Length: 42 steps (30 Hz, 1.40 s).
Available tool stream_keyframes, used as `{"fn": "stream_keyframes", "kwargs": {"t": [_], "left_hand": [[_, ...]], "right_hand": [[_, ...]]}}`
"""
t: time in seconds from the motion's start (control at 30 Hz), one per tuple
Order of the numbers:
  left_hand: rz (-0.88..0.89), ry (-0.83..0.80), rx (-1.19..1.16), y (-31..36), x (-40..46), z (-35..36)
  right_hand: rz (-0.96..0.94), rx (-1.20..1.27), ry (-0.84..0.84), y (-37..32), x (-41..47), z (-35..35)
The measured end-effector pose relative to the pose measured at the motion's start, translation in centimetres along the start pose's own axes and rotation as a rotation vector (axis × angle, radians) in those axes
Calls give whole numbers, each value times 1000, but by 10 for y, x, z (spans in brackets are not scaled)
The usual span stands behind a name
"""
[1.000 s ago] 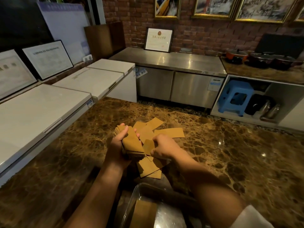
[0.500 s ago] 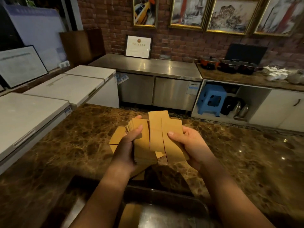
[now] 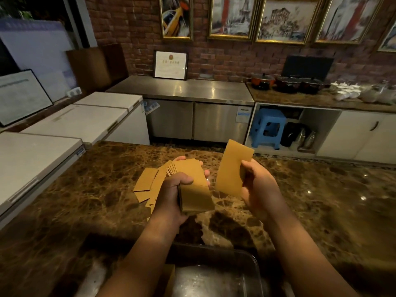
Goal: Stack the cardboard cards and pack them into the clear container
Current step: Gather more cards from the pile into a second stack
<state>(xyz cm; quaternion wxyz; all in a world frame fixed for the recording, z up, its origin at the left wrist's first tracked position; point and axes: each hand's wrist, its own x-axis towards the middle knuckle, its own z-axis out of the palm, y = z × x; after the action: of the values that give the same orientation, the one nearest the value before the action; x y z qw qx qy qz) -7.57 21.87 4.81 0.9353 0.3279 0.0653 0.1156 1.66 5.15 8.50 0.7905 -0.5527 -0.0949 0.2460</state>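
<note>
Gripping flat rectangular cardboard cards (image 3: pixel 194 187) above veined marble countertop (image 3: pixel 321 200).

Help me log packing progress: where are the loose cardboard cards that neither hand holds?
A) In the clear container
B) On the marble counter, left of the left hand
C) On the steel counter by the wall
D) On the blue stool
B: the loose cards lie fanned on the marble counter, left of the left hand gripping the stack.

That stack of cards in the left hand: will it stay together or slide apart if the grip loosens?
The stack would probably slide apart: its far ends already fan out. The card in the right hand stands unbent, so each seems stiff and light.
</note>
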Motion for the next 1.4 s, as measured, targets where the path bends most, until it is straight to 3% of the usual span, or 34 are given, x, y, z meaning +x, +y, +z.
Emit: {"fn": "stream_keyframes", "kwargs": {"t": [0.13, 0.2, 0.47, 0.53, 0.67, 0.97, 1.13, 1.2, 1.27, 1.33, 1.4], "left_hand": [[49, 25, 68, -3, 3, 7], [42, 24, 106, -3, 4, 11], [-30, 95, 262, -10, -2, 24], [-17, 92, 268, -12, -4, 22], [-3, 62, 251, -16, -3, 21], [128, -54, 243, -46, 19, 42], [181, -14, 283, -80, 41, 64], [113, -92, 390, -95, 55, 68], [-21, -158, 430, -105, 68, 66], [-124, -145, 437, -116, 81, 62], [-166, -87, 499, -133, 90, 61]], "right_hand": [[148, 275, -59, -1, 3, 3], [175, 298, -81, -2, 1, 4], [-16, -440, -356, 7, -13, 6], [-142, -587, -292, 9, -13, 3], [-381, -770, 2, 16, -17, -2], [-332, -573, 126, 17, -16, -13], [66, -32, 109, 27, -22, -52], [16, -4, 141, 36, -25, -72], [-131, -120, 281, 39, -26, -95], [-317, -521, 409, 40, -27, -125], [-458, -904, 419, 46, -26, -155]]}}
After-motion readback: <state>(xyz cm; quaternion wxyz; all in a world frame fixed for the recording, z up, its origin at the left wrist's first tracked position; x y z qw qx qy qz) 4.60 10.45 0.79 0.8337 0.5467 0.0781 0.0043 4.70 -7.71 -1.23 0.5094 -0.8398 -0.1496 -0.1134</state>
